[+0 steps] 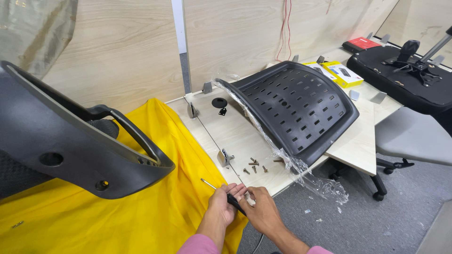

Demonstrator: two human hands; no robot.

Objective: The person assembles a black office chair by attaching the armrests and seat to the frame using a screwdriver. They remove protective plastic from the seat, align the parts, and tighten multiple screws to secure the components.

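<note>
— where are the hands?
— low, at the near edge; left hand and right hand meet, fingers touching.
— pose?
— both forearms rise from below in pink sleeves, converging; fingers curled inward, knuckles up, wrists nearly straight.

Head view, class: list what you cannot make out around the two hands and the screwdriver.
- Screwdriver handle: head view, covered by left hand and right hand.
- Screwdriver tip type: too small.
- Loose screws: head type too small.
- Black chair part: cut off by left edge.
</note>
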